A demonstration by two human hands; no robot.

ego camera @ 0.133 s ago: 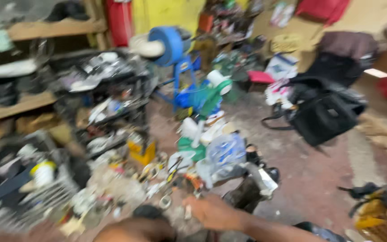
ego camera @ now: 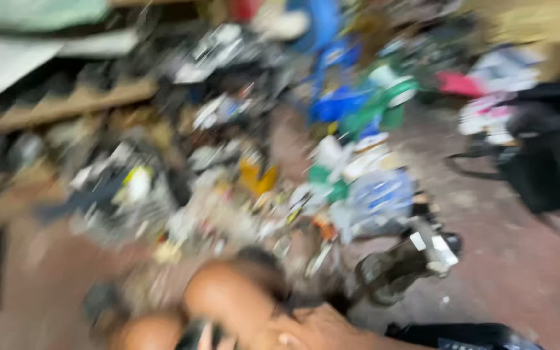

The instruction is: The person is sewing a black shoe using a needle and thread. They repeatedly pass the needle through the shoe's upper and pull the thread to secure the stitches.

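Blurred bare hand point(ego camera: 306, 327) lies low over the floor clutter point(ego camera: 241, 214); its grip unreadable.

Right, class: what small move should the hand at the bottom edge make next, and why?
Probably hold still a moment: the hand sits low beside the cluttered pile on the floor, and blur hides what its grip holds, if anything.

Head cam, steep down (blurred)
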